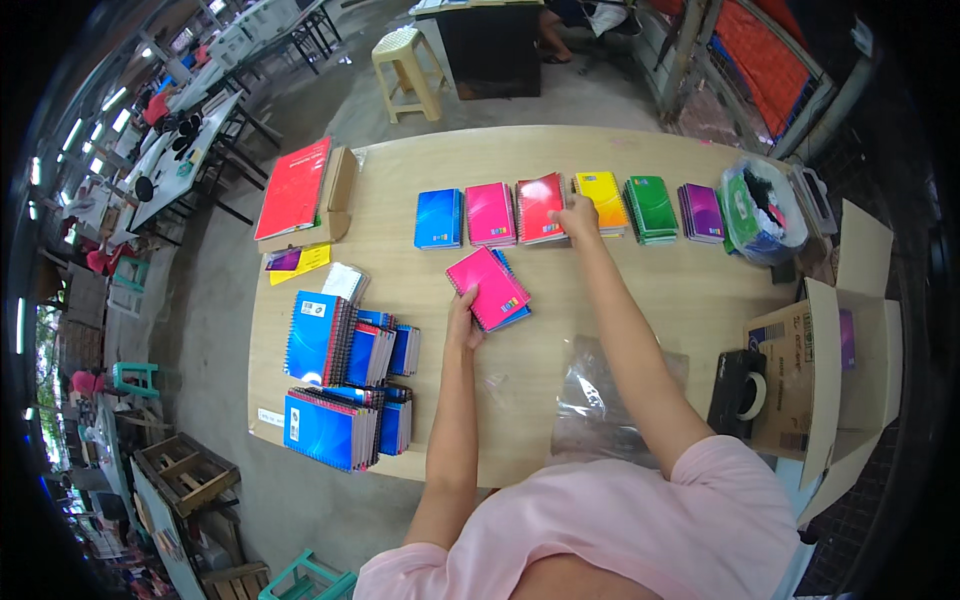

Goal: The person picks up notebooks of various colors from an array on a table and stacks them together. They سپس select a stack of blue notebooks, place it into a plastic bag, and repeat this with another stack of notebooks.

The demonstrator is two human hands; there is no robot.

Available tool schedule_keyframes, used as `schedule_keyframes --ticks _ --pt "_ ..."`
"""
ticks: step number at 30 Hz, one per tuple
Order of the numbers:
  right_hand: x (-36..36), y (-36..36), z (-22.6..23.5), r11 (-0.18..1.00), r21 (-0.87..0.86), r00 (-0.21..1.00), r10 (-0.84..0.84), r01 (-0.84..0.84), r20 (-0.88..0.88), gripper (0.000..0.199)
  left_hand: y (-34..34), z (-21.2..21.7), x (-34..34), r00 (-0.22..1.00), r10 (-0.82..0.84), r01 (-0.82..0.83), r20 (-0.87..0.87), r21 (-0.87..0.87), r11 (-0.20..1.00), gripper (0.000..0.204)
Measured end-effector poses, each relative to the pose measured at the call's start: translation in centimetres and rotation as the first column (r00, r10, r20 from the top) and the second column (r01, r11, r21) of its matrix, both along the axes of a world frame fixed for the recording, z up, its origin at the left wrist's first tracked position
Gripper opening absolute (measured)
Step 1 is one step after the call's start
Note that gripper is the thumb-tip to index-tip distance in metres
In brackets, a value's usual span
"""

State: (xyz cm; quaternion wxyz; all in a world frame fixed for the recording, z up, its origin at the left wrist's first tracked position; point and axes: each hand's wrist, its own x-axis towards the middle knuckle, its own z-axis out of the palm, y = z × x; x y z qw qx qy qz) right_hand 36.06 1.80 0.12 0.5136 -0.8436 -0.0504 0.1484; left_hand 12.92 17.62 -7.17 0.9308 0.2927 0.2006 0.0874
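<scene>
My left hand (465, 318) grips a pink spiral notebook (488, 282) with a blue notebook (515, 316) beneath it, held above the middle of the table. My right hand (578, 217) reaches to the far row, its fingers closed at the right edge of the top red notebook (540, 200). To the left of that stack stand a pink notebook stack (488, 212) and a blue notebook stack (437, 218). To its right lie a yellow stack (602, 198), partly behind my right hand, a green stack (650, 208) and a purple stack (701, 213).
Larger blue spiral notebooks are piled (325, 340) at the left. A cardboard box with a red book (294, 190) sits far left. Clear plastic bags (610, 400) lie near me. At right are a filled plastic bag (765, 225), a tape roll (752, 396) and an open carton (800, 370).
</scene>
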Motion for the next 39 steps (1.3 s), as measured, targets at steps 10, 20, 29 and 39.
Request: schedule_keyframes --ticks 10,20,29,39 --pt "-2.0 -9.0 -1.4 0.97 -0.225 0.928 0.001 0.09 0.373 0.054 -4.4 1.5 0.7 0.988 -0.118 0.134 0.095 -0.192 0.972 0.043" --pt "0.4 -1.5 1.5 0.623 -0.782 0.949 0.228 0.029 0.217 0.057 -4.5 0.2 0.6 0.996 -0.092 0.092 -0.005 -0.078 0.993 0.039" --pt "2.6 -5.7 1.3 0.759 -0.649 0.787 0.37 0.049 0.493 0.018 -4.8 -0.2 1.8 0.997 -0.074 0.074 0.001 0.017 0.997 0.038" --pt "-9.0 -10.8 9.3 0.727 -0.012 0.601 0.576 -0.687 0.554 0.036 -6.9 1.1 1.8 0.986 -0.162 0.165 0.037 -0.104 0.981 0.044"
